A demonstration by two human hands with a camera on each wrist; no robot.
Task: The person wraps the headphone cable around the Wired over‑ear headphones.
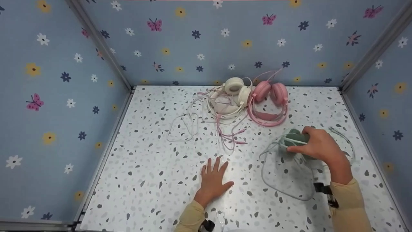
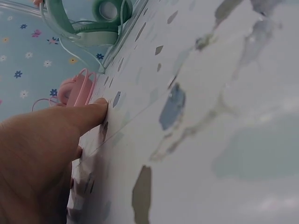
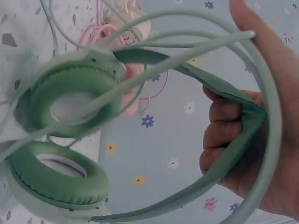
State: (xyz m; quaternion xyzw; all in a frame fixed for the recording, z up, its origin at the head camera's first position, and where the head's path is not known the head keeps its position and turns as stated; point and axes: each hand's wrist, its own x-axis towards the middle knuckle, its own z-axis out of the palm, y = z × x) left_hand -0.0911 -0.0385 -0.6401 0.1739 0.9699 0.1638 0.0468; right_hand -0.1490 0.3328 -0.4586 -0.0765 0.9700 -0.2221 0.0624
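My right hand (image 1: 322, 145) grips a pair of green headphones (image 1: 296, 138) at the right of the white speckled table. In the right wrist view, the curled fingers (image 3: 224, 119) hook around the padded headband, while both round ear cushions (image 3: 86, 184) hang toward the tabletop. A pale green cable loops around the headphones and trails over the table. My left hand (image 1: 212, 180) rests on the tabletop near the front middle, fingers spread and holding nothing. Its thumb (image 2: 88, 114) shows in the left wrist view.
Against the back wall lie cream headphones (image 1: 245, 96) and, just right of them, pink headphones (image 1: 279, 93). Pink plugs (image 1: 239, 142) and a thin white cable (image 1: 178, 140) stretch forward and left from these. Flowered panels (image 1: 199, 38) enclose the table at the back and sides.
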